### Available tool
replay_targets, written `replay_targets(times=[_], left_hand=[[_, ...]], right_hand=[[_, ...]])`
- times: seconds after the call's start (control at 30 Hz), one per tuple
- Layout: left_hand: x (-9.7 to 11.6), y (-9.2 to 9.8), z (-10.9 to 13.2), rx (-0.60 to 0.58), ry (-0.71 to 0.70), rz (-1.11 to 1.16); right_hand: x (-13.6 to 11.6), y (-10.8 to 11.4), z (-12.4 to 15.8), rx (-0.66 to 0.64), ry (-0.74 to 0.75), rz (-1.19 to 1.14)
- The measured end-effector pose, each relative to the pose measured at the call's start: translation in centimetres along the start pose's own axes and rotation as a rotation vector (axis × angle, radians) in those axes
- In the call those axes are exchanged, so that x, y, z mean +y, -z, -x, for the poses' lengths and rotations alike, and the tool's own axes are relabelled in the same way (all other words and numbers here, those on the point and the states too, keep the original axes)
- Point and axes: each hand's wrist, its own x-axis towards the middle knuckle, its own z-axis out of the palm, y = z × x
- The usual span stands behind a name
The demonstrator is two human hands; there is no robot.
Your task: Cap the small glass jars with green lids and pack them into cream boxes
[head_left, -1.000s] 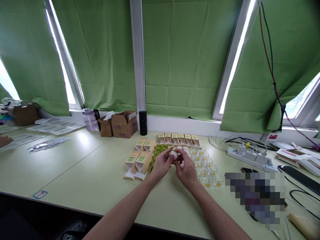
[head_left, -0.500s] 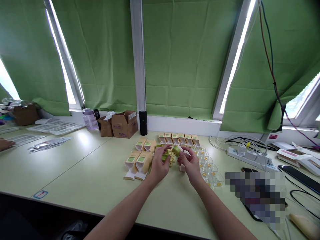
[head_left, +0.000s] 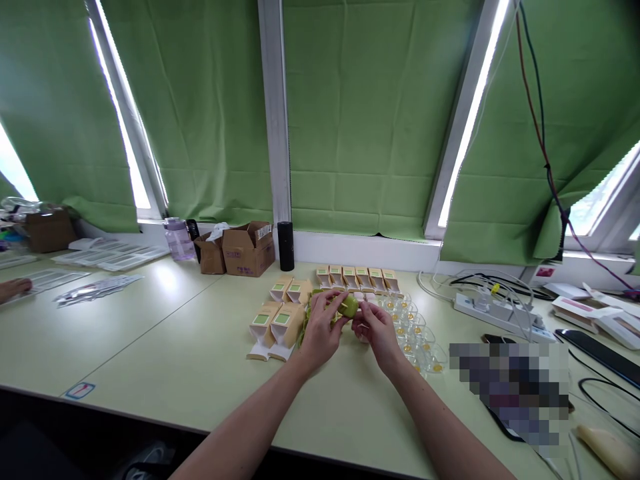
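Observation:
Both of my hands meet over the middle of the pale green table [head_left: 165,347]. My left hand [head_left: 321,330] and my right hand [head_left: 376,331] pinch a small round green piece [head_left: 349,306] between their fingertips. Under the hands lie small green caps [head_left: 315,299], mostly hidden. To the left stand tan cartons with green labels [head_left: 280,320]. A row of smaller tan boxes [head_left: 357,278] lines the far side. Clear plastic cups with yellow centres [head_left: 415,333] spread out to the right of my right hand.
Two brown cardboard boxes [head_left: 245,248], a bottle [head_left: 179,239] and a black cylinder [head_left: 285,246] stand by the window. A white power strip [head_left: 495,311] with cables lies at right. Another person's hand [head_left: 13,288] rests at the far left beside plastic sleeves [head_left: 95,287].
A whitish round piece was held a second ago; now a green one is between the fingertips. The hands drew apart slightly, then closed together again.

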Motion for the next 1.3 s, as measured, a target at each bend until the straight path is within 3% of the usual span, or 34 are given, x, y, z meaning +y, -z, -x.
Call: replay_targets(times=[0.23,0.57,0.9,1.13,1.3], left_hand=[[-0.4,-0.1,-0.2,0.025,0.164,0.138],[-1.3,-0.8,-1.0,0.028,0.554,0.631],[-2.0,-0.9,-1.1,0.071,0.786,0.92],[-1.9,-0.5,-1.4,0.177,0.833,1.116],[-1.8,-0.4,-1.6,0.226,0.857,1.185]], right_hand=[[-0.1,0.2,0.1,0.052,0.001,0.039],[-0.4,0.2,0.2,0.025,0.045,0.066],[-1.0,0.0,0.5,0.046,0.147,0.161],[-3.2,1.9,1.2,0.186,0.371,0.451],[-6.9,5.6,2.6,0.198,0.459,0.985]])
